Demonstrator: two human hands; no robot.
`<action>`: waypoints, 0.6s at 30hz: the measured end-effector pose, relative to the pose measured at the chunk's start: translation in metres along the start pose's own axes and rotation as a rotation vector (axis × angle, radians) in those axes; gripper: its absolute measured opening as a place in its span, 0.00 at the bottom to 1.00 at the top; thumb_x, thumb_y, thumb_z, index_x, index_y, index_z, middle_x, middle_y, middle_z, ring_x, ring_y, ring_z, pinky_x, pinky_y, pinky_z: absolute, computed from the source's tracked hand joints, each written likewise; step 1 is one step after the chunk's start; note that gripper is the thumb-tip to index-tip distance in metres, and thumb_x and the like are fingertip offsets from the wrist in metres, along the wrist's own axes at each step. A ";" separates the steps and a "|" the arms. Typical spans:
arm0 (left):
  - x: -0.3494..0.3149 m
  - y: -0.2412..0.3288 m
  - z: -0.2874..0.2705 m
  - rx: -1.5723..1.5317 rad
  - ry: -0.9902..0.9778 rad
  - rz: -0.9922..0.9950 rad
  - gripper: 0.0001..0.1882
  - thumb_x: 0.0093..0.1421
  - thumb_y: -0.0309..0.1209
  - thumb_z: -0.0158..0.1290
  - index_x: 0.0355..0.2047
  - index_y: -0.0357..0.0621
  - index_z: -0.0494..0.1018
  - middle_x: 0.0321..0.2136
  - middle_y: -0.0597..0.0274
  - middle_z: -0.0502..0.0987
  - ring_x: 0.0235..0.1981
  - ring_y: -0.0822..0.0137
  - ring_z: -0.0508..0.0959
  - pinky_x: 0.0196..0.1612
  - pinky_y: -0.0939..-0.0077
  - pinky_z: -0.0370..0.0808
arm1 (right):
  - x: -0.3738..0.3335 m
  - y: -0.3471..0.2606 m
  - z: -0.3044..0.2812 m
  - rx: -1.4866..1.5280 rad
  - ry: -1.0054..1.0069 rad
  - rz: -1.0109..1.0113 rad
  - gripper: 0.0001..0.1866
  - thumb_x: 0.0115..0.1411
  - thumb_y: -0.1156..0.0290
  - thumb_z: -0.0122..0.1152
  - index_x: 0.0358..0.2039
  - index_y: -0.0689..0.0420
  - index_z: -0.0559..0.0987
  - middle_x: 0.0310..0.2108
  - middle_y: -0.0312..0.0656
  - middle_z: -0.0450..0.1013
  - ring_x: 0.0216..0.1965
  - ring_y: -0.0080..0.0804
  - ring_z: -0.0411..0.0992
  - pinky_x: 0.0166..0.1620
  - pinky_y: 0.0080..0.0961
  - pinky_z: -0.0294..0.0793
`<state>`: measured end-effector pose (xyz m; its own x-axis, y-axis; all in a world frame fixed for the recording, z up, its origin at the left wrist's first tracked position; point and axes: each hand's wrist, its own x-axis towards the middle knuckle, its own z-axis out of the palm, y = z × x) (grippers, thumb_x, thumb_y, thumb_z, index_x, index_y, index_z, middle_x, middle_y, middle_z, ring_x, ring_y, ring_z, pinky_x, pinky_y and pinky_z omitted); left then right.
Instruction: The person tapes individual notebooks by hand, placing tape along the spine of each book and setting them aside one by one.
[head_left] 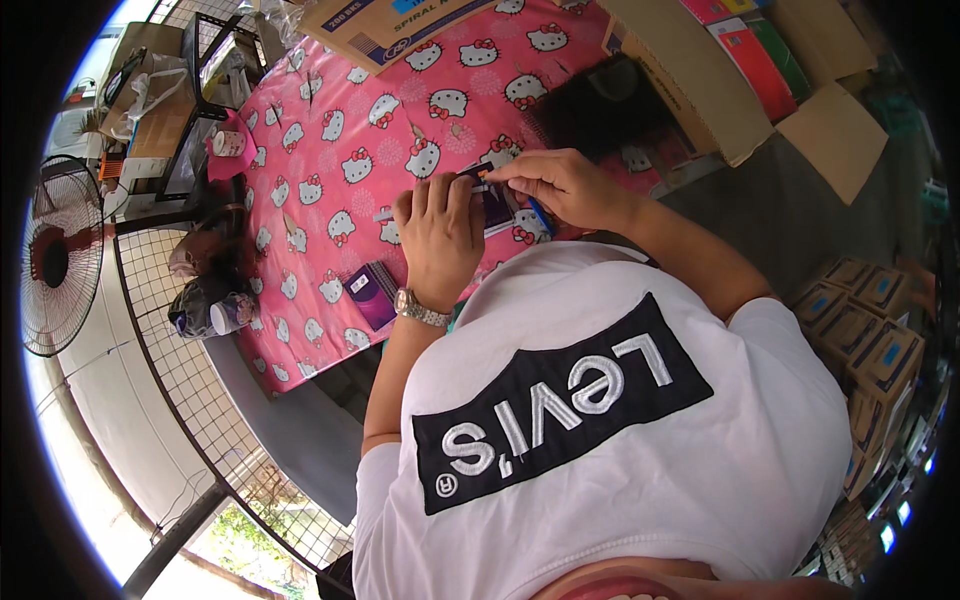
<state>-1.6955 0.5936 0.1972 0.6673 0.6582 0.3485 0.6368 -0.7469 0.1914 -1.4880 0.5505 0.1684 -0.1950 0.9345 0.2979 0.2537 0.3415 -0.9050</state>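
A small dark purple notebook (pixel 497 208) lies on the pink table cover in front of me. My left hand (pixel 438 230), with a metal watch at its wrist, is closed over a pale straight strip (pixel 384 215) that sticks out past its fingers at the notebook's left. My right hand (pixel 562 188) reaches in from the right, thumb and fingers pinched at the notebook's top, by a small orange spot; what they hold is too small to make out. Under the right hand lies a slim blue object (pixel 541 216). Near my left wrist rests a purple spiral notebook (pixel 372 294).
Cardboard boxes stand at the table's far edge (pixel 390 30) and far right (pixel 700 80), the right one holding red and green books. A black item (pixel 605 105) lies before it. Left are a fan (pixel 58 255) and a cup (pixel 229 144). Stacked cartons (pixel 870 310) sit right.
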 end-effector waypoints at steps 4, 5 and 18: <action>-0.005 0.002 -0.001 -0.009 0.021 0.002 0.17 0.56 0.28 0.55 0.46 0.43 0.70 0.41 0.58 0.75 0.43 0.56 0.74 0.50 0.56 0.62 | 0.008 -0.012 -0.004 -0.127 -0.030 -0.063 0.16 0.62 0.72 0.60 0.50 0.58 0.75 0.46 0.46 0.72 0.37 0.37 0.75 0.39 0.31 0.75; -0.006 0.003 0.001 -0.017 0.041 0.011 0.17 0.56 0.28 0.55 0.47 0.43 0.69 0.41 0.58 0.76 0.43 0.56 0.74 0.51 0.56 0.62 | 0.010 -0.018 -0.007 -0.121 -0.091 0.042 0.17 0.62 0.71 0.60 0.51 0.57 0.73 0.46 0.46 0.72 0.36 0.38 0.76 0.39 0.31 0.76; -0.014 0.001 -0.006 0.001 -0.041 0.013 0.16 0.57 0.30 0.57 0.45 0.48 0.71 0.44 0.61 0.75 0.47 0.57 0.73 0.55 0.56 0.60 | -0.004 0.199 -0.110 -1.236 0.355 0.571 0.25 0.57 0.52 0.66 0.48 0.57 0.77 0.58 0.51 0.66 0.59 0.56 0.65 0.57 0.47 0.67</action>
<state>-1.7066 0.5835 0.1983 0.6911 0.6516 0.3127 0.6281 -0.7555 0.1864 -1.3323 0.6263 0.0208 0.4151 0.8846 0.2125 0.9091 -0.3948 -0.1327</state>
